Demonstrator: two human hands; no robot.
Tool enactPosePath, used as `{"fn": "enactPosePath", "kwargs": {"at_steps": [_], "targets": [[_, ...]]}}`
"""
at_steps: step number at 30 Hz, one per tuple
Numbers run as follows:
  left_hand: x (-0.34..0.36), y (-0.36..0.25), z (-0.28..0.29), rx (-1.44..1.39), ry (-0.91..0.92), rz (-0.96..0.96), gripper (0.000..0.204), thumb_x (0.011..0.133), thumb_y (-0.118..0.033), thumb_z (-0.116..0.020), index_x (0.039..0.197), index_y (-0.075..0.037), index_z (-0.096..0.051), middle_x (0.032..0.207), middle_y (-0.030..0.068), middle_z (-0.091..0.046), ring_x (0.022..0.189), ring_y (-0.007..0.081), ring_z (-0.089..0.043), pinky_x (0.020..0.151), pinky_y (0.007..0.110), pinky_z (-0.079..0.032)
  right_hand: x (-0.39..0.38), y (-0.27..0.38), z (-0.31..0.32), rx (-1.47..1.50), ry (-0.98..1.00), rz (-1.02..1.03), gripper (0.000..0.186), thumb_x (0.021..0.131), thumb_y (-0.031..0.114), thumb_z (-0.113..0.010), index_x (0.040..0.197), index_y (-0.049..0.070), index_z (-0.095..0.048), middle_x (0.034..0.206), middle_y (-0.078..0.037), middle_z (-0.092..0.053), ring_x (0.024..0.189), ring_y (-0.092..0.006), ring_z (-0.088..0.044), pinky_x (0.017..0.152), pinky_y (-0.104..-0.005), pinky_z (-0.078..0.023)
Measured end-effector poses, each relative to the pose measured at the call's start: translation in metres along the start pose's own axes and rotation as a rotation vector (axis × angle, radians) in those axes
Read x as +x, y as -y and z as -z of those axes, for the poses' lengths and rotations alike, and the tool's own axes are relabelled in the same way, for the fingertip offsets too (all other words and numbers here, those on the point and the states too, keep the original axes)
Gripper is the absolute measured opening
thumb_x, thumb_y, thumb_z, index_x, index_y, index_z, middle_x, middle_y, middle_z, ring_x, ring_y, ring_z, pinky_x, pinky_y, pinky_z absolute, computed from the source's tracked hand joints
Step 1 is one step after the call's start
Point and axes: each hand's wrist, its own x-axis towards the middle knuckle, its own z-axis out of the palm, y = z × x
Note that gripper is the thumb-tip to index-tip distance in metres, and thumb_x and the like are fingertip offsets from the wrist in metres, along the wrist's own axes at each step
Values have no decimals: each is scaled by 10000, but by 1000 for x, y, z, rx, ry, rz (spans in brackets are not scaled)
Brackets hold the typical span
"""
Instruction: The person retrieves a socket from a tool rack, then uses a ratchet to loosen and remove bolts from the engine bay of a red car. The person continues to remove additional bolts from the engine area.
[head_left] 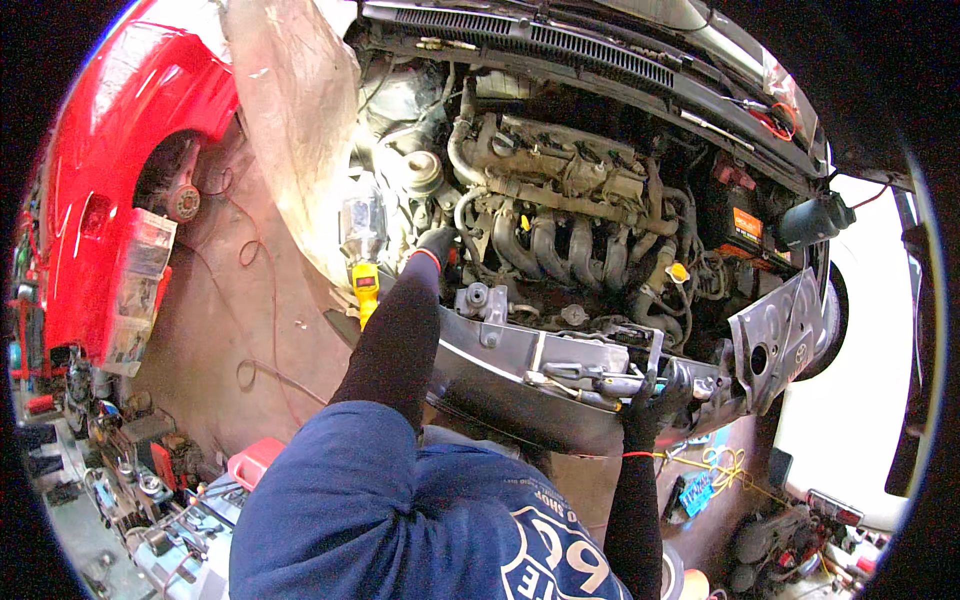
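Observation:
My left hand, in a dark glove with a red cuff edge, reaches into the left side of the engine bay. It is beside the engine and its hoses; its fingers are hidden among the parts. My right hand, gloved too, is at the front crossmember, right of centre. Its fingers curl by a flat grey metal piece, but what they hold is not clear. Several metal hand tools lie on the crossmember just left of that hand. A yellow work lamp glows beside my left forearm.
A red car body stands at the left, with a plastic sheet hanging nearby. The battery sits at the bay's right, above a loose-looking grey panel. Cables trail over the floor. A tool-laden bench is lower left.

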Motion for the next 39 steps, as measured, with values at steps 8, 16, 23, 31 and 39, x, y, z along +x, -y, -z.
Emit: {"fn": "enactPosePath", "kwargs": {"at_steps": [8,16,23,31,39], "targets": [[-3,11,-35,1603,317,-331,197,847,-238,-663,973,-128,-768,912,100,-754,833,267,-731,692,412,-567,6,9,0,-116,64,35,363,982,204,-568,1281,0,-541,1295,-207,-541,1231,-367,-483,1070,-507,-354],[-7,-16,-24,1235,372,-204,202,779,-237,-738,928,-104,-766,858,123,-747,806,263,-726,669,405,-559,10,6,1,-228,92,184,351,969,187,-565,1260,-10,-568,1262,-197,-559,1216,-359,-495,1073,-509,-350],[10,6,-18,1161,366,-185,205,789,-236,-729,939,-101,-762,868,123,-746,808,264,-724,673,406,-559,5,0,-4,-98,111,-41,342,965,173,-570,1246,-22,-566,1265,-204,-551,1208,-371,-495,1074,-518,-352],[20,23,-21,1074,364,-151,209,799,-235,-718,950,-96,-757,879,123,-745,809,266,-722,678,407,-560,6,0,-1,-108,136,-21,334,976,181,-558,1248,-13,-568,1269,-207,-539,1213,-369,-485,1071,-516,-352],[20,33,-18,991,341,-126,213,809,-234,-708,961,-92,-752,890,124,-744,810,267,-720,682,408,-560,4,-2,-2,-112,154,-35,348,979,185,-543,1263,-15,-563,1281,-206,-535,1219,-368,-479,1077,-518,-342]]}}
